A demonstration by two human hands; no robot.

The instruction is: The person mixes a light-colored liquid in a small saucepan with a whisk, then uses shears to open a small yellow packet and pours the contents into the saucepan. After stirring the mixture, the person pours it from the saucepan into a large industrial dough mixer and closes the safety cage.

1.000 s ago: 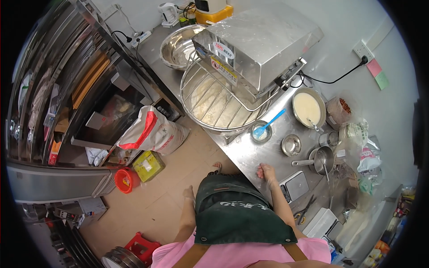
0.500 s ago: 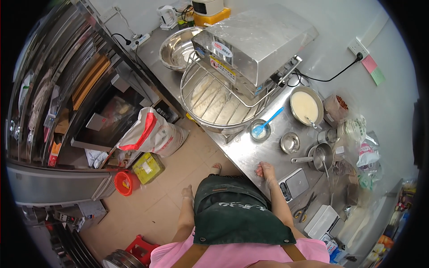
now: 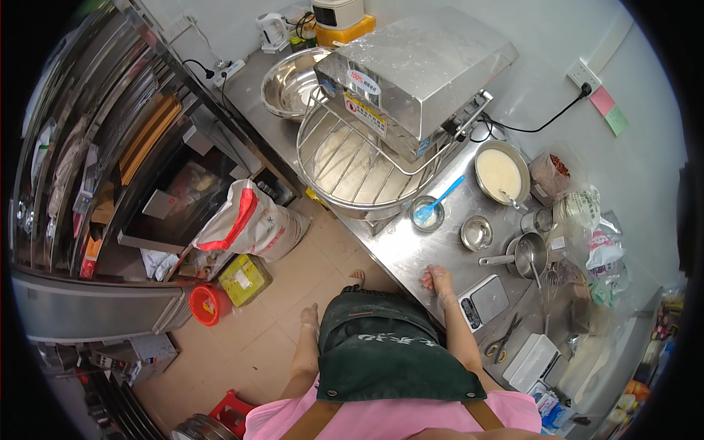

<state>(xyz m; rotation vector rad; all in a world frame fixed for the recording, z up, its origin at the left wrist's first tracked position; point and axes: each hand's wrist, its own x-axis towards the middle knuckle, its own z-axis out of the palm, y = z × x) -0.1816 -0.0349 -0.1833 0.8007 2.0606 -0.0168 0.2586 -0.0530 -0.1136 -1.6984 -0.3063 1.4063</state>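
My right hand [image 3: 438, 279] rests on the front edge of the steel table [image 3: 392, 253], fingers curled in, with nothing visible in it. Close beside it is a flat kitchen scale [image 3: 484, 302]. Down at my side hangs my left hand [image 3: 309, 315], fingers loosely extended and holding nothing. Both hands seem to wear thin clear gloves. Ahead stands a steel dough mixer [image 3: 422, 70]. Pale dough [image 3: 345, 165] lies in its bowl under a wire guard [image 3: 378, 150]. A small bowl [image 3: 433, 223] with a blue spatula [image 3: 444, 198] sits beside the mixer.
A bowl of creamy liquid [image 3: 499, 172], a small metal bowl [image 3: 477, 233], a saucepan [image 3: 526, 255] and scissors [image 3: 502, 339] occupy the table. On the floor at left are a white-and-red sack [image 3: 282, 231], a red bucket [image 3: 209, 304] and a red stool [image 3: 233, 411].
The dough in the mixer bowl has shifted and looks smoother on top. Both hands stay in the same places. The view has moved very slightly.
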